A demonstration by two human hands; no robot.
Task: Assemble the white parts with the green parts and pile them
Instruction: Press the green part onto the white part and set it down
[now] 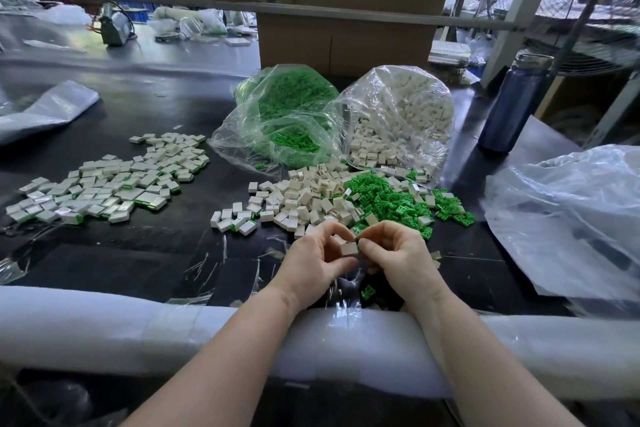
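My left hand (pixel 317 258) and my right hand (pixel 398 255) meet near the table's front edge, both pinching one small white part (pixel 349 248); a bit of green shows at my right fingertips. Just beyond my hands lies a loose heap of white parts (pixel 304 198), with a heap of green parts (pixel 388 199) to its right. A spread of assembled white-and-green pieces (pixel 114 180) covers the left of the black table. One green part (pixel 368 292) lies below my right hand.
An open clear bag of green parts (pixel 291 121) and another of white parts (pixel 401 118) lie behind the heaps. A cardboard box (pixel 346 42) stands at the back. A dark blue bottle (pixel 512 104) and crumpled plastic (pixel 568 218) sit right. White foam padding (pixel 104 326) lines the front edge.
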